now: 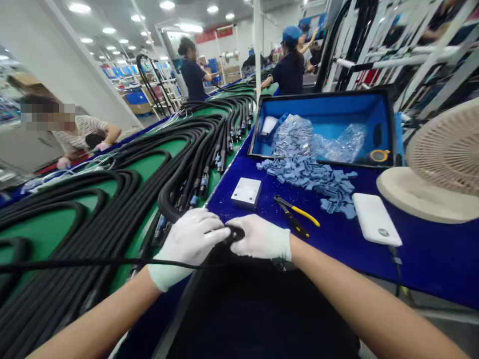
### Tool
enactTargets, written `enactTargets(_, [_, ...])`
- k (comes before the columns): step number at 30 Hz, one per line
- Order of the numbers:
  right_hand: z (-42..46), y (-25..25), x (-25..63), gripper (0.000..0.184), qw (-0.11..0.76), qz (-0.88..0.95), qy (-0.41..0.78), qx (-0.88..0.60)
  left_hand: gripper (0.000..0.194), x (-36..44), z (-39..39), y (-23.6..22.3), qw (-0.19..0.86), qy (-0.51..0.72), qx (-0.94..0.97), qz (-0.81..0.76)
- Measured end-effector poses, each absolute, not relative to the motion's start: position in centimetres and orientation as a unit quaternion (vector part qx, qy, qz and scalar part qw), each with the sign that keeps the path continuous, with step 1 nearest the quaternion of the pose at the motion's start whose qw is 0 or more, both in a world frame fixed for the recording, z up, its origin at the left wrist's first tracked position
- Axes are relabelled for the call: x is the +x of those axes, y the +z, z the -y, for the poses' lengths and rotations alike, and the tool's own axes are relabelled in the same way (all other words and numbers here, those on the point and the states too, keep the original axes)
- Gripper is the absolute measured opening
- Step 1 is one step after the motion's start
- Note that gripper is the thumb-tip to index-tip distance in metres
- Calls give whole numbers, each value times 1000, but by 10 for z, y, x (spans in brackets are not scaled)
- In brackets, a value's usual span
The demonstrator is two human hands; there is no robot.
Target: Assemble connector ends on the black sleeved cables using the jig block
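My left hand (191, 240), in a white glove, is closed with thumb and fingers pinched at a black cable end (235, 233). From the other side my right hand (258, 237), also gloved, grips the same dark piece, and the fingertips of both hands nearly meet. Much of that piece is covered by the gloves, so its details cannot be made out. Just beyond the hands lie a pale metal block (246, 192) and pliers (295, 215) with yellow-and-black handles. Small blue plastic clips (312, 175) are heaped behind the pliers.
Several thick black cables (149, 197) cover the green belt (107, 192) at left. A blue bin (337, 107) with plastic bags stands behind the clips. At right are a white power bank (376, 219) and a fan (445, 149). Co-workers stand or sit along the line.
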State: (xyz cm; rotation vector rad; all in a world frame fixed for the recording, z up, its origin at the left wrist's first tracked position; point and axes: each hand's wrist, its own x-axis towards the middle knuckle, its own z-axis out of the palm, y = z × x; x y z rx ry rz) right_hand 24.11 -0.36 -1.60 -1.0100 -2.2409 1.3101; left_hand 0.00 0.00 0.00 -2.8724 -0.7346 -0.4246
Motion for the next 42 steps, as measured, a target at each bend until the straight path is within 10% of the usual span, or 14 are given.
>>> enactTargets(6, [8,-14,315,45,151,746,252,-598,22,28,-12,-9,-134,-281,-831,462])
enactTargets(10, [10,-50,338,22,49,709,51,-702,30,50,-22,9,-273,-283,-732,557])
enactTargets(15, [10,-62,334,8,195,691,125,-685,42,69,-33,28,-392,-294,-676,550])
enactTargets(25, [10,-26,298,42,442,789,309,-295,45,78,-32,38,-393,-277,-701,526])
enactTargets(42, [14,-47,292,19,343,778,231,-473,50,104,-40,34,-256,-284,-791,478])
